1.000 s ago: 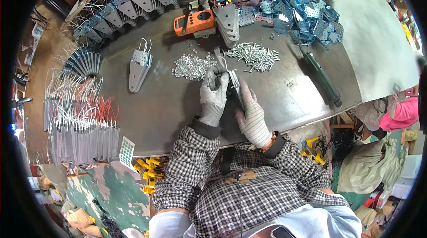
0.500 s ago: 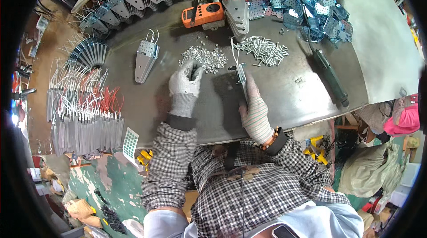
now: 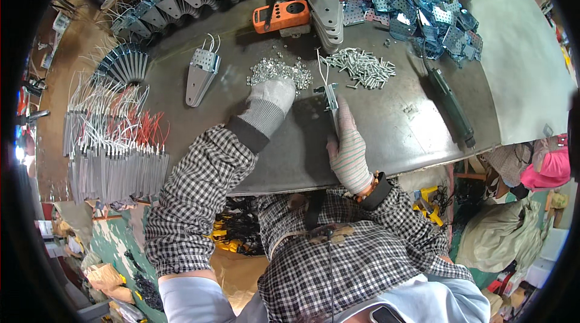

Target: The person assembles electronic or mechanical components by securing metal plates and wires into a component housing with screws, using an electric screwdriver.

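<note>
My left hand (image 3: 273, 95), in a grey-white knit glove, reaches onto the near side of a pile of small shiny nuts (image 3: 293, 74). Its fingertips are hidden behind the back of the hand. In a striped glove, my right hand (image 3: 350, 154) grips a metal plate assembly (image 3: 330, 101) stood on edge, thumb on the near side and fingers along the right. Two white wires rise from its top, where a bluish perforated bracket sits. Just beyond lies a heap of silver screws (image 3: 365, 68). A similar plate assembly (image 3: 202, 75) lies flat to the left.
An orange meter-like device (image 3: 281, 16) stands behind the nuts, beside stacked grey plates (image 3: 327, 21). Blue-filmed brackets (image 3: 423, 12) are heaped at the back right. A dark green corded power screwdriver (image 3: 450, 105) lies at right. Wired grey strips (image 3: 118, 175) crowd the left edge.
My left hand has moved right and slightly away, deeper onto the nuts, its forearm now slanting in from the left. My right hand keeps its hold on the plate assembly.
</note>
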Available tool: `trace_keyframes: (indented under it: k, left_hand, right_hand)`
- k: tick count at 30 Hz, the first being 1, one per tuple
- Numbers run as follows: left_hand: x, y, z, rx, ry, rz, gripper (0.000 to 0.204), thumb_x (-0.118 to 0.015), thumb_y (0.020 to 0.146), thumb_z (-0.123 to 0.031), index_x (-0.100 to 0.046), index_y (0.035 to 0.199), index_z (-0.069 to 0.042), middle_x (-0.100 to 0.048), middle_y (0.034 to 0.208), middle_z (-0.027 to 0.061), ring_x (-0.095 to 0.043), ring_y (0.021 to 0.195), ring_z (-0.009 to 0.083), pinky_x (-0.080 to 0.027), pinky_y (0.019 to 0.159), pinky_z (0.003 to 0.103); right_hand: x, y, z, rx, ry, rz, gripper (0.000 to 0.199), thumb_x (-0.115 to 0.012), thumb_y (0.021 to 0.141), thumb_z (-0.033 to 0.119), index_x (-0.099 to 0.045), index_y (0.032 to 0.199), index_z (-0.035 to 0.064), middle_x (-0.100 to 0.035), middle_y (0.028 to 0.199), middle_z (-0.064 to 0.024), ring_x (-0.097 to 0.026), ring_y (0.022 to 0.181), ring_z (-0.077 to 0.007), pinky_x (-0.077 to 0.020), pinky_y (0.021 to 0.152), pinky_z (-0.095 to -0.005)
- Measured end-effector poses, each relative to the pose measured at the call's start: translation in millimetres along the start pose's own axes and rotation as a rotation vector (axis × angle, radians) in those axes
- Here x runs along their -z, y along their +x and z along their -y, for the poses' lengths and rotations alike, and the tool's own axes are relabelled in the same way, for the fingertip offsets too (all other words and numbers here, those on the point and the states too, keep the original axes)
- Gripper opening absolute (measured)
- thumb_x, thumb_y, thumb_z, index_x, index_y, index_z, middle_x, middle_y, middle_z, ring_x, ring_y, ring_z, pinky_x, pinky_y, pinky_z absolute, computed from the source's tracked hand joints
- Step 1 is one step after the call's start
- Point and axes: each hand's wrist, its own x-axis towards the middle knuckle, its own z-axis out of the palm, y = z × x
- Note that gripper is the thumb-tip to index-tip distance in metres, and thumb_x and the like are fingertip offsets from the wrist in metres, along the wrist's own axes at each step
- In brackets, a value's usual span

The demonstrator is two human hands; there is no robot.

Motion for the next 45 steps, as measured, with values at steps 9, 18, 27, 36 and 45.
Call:
trace_keyframes:
  k: [9, 18, 27, 36, 45]
  left_hand:
    - [-23, -58, -63, 0.174, -1.966, -0.225, 0.014, -0.064, 0.089, -0.006, -0.057, 0.099, -0.001, -0.056, 0.077, 0.0007, -0.055, 0.064, 0.0079, -0.045, 0.058, 0.020]
    - [-23, -61, -93, 0.156, -1.763, -0.534, 0.017, -0.064, 0.089, 0.003, -0.058, 0.105, 0.000, -0.062, 0.101, 0.0030, -0.058, 0.092, 0.0082, -0.047, 0.084, 0.022]
    - [0, -64, -96, 0.035, -1.137, -0.796, 0.026, -0.066, 0.085, 0.000, -0.068, 0.109, -0.009, -0.064, 0.103, 0.0073, -0.064, 0.094, 0.0206, -0.052, 0.080, 0.032]
    - [-5, -60, -98, 0.032, -1.179, -0.771, 0.027, -0.067, 0.083, 0.002, -0.071, 0.106, -0.010, -0.063, 0.102, 0.0060, -0.063, 0.093, 0.0181, -0.050, 0.081, 0.028]
    - [-1, -66, -93, 0.065, -1.075, -0.740, 0.025, -0.066, 0.083, 0.002, -0.071, 0.105, -0.009, -0.064, 0.105, 0.0066, -0.063, 0.095, 0.0186, -0.051, 0.082, 0.029]
  right_hand:
    - [3, 3, 3, -0.008, -0.026, 0.007, 0.088, -0.051, 0.068, -0.014, -0.026, 0.149, 0.0091, -0.047, 0.134, -0.0223, -0.044, 0.125, -0.0487, -0.0363, 0.109, -0.0455]
    - [1, 4, 4, 0.035, -0.029, -0.010, 0.086, -0.047, 0.068, -0.016, -0.029, 0.148, 0.0062, -0.043, 0.140, -0.0270, -0.044, 0.130, -0.0418, -0.0413, 0.105, -0.0408]
    - [14, 4, 7, -0.050, -0.056, 0.060, 0.077, -0.064, 0.076, -0.003, -0.033, 0.146, 0.0091, -0.052, 0.127, -0.0245, -0.046, 0.124, -0.0461, -0.0389, 0.105, -0.0492]
    - [263, 48, -100, -0.416, -0.887, -0.056, 0.058, -0.078, 0.074, 0.025, -0.058, 0.127, 0.0083, -0.064, 0.105, -0.0138, -0.062, 0.097, -0.0268, -0.0479, 0.084, -0.0381]
    - [188, 60, 6, -0.128, 0.970, -0.253, 0.051, -0.071, 0.084, 0.017, -0.047, 0.128, 0.0047, -0.057, 0.099, -0.0041, -0.058, 0.095, -0.0197, -0.0511, 0.091, -0.0427]
